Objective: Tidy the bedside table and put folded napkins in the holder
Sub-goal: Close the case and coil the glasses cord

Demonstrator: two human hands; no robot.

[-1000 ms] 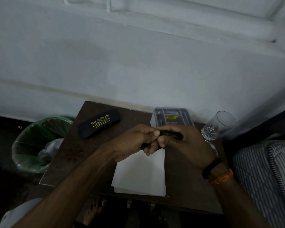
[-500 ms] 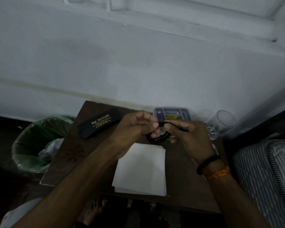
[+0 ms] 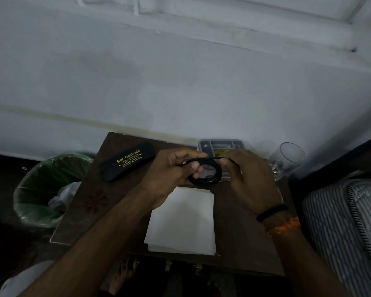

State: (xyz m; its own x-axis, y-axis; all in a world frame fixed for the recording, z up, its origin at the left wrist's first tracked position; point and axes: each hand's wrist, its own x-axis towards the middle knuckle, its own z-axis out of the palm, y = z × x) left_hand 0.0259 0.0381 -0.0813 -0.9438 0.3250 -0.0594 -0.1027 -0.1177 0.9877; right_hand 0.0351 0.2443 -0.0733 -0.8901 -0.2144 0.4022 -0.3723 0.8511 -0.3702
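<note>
I am gripping a black cable [image 3: 204,175] in my left hand [image 3: 171,170] and right hand [image 3: 244,174]; it is now opening into a loop, so coiling is progressing above the napkins [image 3: 182,221].

White folded napkins [image 3: 182,219] stacked flat on dark bedside table [image 3: 244,228], near front edge.

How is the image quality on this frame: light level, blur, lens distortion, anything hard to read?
Head view: dim, flat light with no glare; the dark brown wooden table and coiled black cable in both hands nearly merge. Wide-angle bending curves the wall lines. The green-lined waste bin at the left edge looks soft, yet the gold lettering on the black spectacle case is legible.
</note>
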